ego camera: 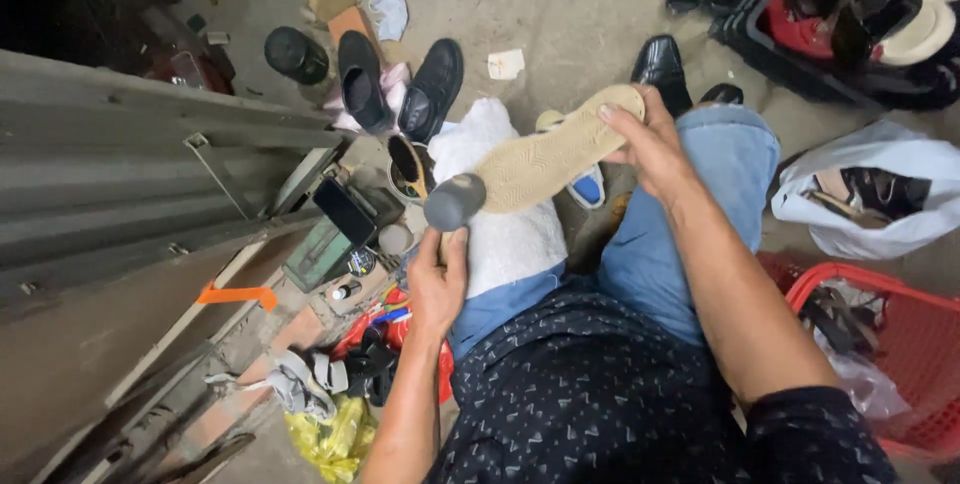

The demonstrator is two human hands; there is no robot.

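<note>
My right hand (650,144) grips a shoe held sole up, its tan patterned sole (555,156) stretching from my hand toward the lower left. My left hand (438,279) is closed on the handle of a hammer; the round dark head (455,202) sits against the heel end of the sole. Under the shoe a white towel (510,239) lies over my left knee. Both knees are in blue jeans (700,204) and I wear a dark patterned shirt.
Black shoes (400,84) and a dark can (295,54) lie on the concrete floor ahead. A metal shutter (120,174) is at left, with a phone (345,212), tins and tools beside it. A white bag (870,194), red basket (880,344) and black crate (830,14) of shoes are at right.
</note>
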